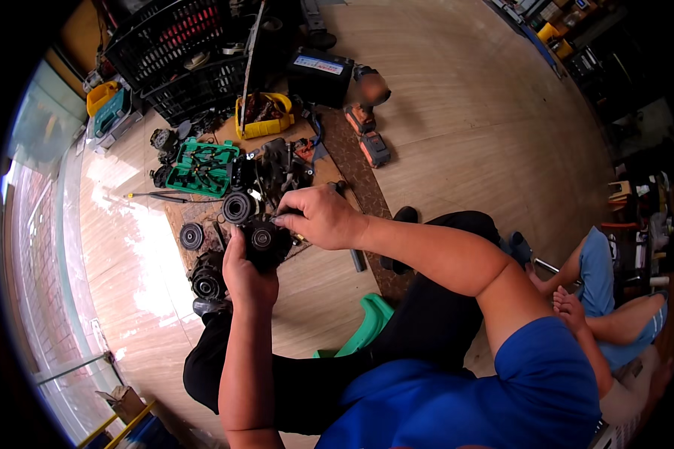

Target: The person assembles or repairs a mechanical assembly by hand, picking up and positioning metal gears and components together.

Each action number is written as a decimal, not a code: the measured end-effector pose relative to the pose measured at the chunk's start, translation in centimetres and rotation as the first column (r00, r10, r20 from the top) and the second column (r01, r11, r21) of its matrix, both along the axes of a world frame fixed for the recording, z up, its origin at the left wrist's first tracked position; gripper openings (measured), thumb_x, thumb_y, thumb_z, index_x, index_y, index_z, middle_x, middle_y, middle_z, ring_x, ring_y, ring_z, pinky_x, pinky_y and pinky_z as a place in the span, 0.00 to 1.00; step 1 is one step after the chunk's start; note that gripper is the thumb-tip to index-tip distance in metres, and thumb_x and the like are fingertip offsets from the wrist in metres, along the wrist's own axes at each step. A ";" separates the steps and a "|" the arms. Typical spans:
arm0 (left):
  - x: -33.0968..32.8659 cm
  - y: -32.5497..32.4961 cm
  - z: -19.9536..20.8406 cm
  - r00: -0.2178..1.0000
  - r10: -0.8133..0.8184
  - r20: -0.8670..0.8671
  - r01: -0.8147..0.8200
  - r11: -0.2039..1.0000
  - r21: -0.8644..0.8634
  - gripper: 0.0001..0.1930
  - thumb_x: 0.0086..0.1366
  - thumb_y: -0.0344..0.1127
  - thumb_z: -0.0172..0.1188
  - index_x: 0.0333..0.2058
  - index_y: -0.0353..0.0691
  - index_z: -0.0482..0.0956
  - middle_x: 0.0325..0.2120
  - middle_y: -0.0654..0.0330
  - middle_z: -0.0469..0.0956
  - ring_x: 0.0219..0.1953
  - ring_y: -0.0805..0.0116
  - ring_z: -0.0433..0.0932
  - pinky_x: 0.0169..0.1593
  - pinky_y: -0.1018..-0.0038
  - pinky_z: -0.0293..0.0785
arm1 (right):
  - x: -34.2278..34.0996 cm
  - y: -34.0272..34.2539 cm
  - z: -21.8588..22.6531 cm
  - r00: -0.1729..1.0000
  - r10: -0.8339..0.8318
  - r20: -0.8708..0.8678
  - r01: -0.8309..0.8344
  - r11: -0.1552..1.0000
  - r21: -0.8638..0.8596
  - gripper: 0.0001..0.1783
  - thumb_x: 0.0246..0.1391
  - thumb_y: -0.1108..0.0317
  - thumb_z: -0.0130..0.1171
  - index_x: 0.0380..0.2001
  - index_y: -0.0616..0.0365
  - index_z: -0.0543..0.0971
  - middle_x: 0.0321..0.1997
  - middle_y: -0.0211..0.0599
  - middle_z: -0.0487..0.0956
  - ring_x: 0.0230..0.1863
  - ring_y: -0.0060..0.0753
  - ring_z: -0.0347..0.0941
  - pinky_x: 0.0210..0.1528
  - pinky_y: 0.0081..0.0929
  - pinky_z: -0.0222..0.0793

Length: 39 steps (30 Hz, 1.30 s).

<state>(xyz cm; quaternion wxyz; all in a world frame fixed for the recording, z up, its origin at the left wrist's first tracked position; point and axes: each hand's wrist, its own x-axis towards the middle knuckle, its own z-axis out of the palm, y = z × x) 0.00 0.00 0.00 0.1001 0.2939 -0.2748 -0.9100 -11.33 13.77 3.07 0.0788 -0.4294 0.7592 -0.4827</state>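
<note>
My left hand point(249, 275) is closed around the lower left side of a dark compressor point(262, 238), whose round hub faces up. Over its upper right edge, my right hand point(326, 217) has thumb and forefinger pinched together. Whatever sits between those fingertips is too small to make out. Just beyond the compressor is a black grooved pulley point(238, 207). A round clutch disc point(192, 236) lies to the left on the cardboard mat. Nearer to me, left of my left hand, is another compressor point(207, 277) with its pulley showing.
Beyond lie a green tool case point(174, 180), a yellow tray point(268, 130) of parts, black crates point(176, 97) and a car battery point(318, 82). An orange-and-black cordless tool point(361, 118) stands to the right. A green stool point(371, 323) is beneath me. Another person point(597, 269) sits at far right.
</note>
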 end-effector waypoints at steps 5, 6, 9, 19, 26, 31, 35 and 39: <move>0.5 0.7 -1.1 0.998 0.056 0.007 -0.056 0.998 0.018 0.18 0.73 0.43 0.41 0.49 0.34 0.70 0.42 0.55 0.76 0.42 0.61 0.78 0.46 0.63 0.77 | 1.3 1.0 0.1 1.000 -0.015 0.013 0.014 0.995 0.095 0.08 0.49 0.68 0.62 0.28 0.61 0.78 0.25 0.44 0.78 0.29 0.45 0.77 0.30 0.34 0.70; 0.4 0.6 -1.1 0.998 0.066 0.005 -0.066 0.998 0.017 0.18 0.73 0.43 0.41 0.49 0.35 0.70 0.42 0.55 0.76 0.42 0.61 0.78 0.46 0.63 0.76 | 1.5 0.9 -0.2 0.996 -0.004 -0.086 0.009 0.998 0.057 0.07 0.47 0.68 0.63 0.27 0.60 0.77 0.24 0.42 0.77 0.28 0.45 0.75 0.29 0.35 0.69; 0.2 0.2 -1.6 0.995 0.096 0.002 -0.096 0.995 0.007 0.18 0.73 0.42 0.41 0.49 0.35 0.70 0.42 0.55 0.77 0.41 0.61 0.78 0.47 0.65 0.76 | 2.8 0.8 -0.5 0.972 0.057 -0.228 -0.046 0.998 0.053 0.08 0.46 0.68 0.64 0.27 0.58 0.76 0.24 0.39 0.75 0.28 0.44 0.74 0.28 0.37 0.69; 0.2 -0.5 -1.5 0.995 0.093 0.042 -0.093 0.996 0.001 0.18 0.73 0.41 0.41 0.48 0.33 0.70 0.42 0.54 0.77 0.43 0.59 0.78 0.48 0.63 0.76 | 1.8 0.3 -0.7 0.996 0.019 -0.091 -0.015 0.999 0.040 0.07 0.48 0.68 0.63 0.27 0.59 0.77 0.25 0.41 0.77 0.29 0.45 0.76 0.31 0.36 0.70; 0.3 -0.1 -0.7 1.000 0.006 -0.003 -0.006 0.999 -0.047 0.19 0.72 0.45 0.42 0.50 0.35 0.70 0.44 0.53 0.76 0.45 0.57 0.77 0.51 0.59 0.75 | 0.2 0.0 0.6 0.999 0.003 0.036 -0.003 1.000 0.012 0.06 0.50 0.68 0.62 0.29 0.60 0.79 0.24 0.44 0.78 0.29 0.45 0.77 0.31 0.33 0.70; 0.1 0.1 0.1 0.997 0.075 0.010 -0.075 0.996 -0.046 0.17 0.73 0.42 0.43 0.48 0.35 0.70 0.41 0.55 0.76 0.42 0.63 0.78 0.45 0.65 0.77 | 0.6 0.0 1.0 0.969 0.034 -0.246 -0.037 0.999 -0.005 0.06 0.48 0.68 0.63 0.27 0.60 0.78 0.24 0.41 0.77 0.28 0.44 0.76 0.30 0.35 0.70; 0.1 -0.3 -0.7 0.991 0.132 0.014 -0.132 0.991 -0.026 0.17 0.72 0.42 0.43 0.49 0.34 0.70 0.42 0.55 0.77 0.42 0.62 0.78 0.45 0.65 0.77 | 2.6 -0.2 0.3 0.921 0.078 -0.381 -0.099 0.994 -0.036 0.08 0.45 0.69 0.64 0.26 0.58 0.76 0.23 0.39 0.75 0.28 0.44 0.75 0.29 0.37 0.69; 0.2 -0.7 -1.6 0.990 0.144 -0.006 -0.144 0.989 -0.010 0.18 0.72 0.41 0.43 0.49 0.33 0.70 0.42 0.55 0.77 0.42 0.61 0.78 0.45 0.64 0.76 | 3.4 -0.4 0.7 0.910 0.101 -0.402 -0.123 0.992 -0.028 0.08 0.44 0.69 0.64 0.27 0.58 0.75 0.23 0.37 0.73 0.27 0.43 0.73 0.29 0.36 0.69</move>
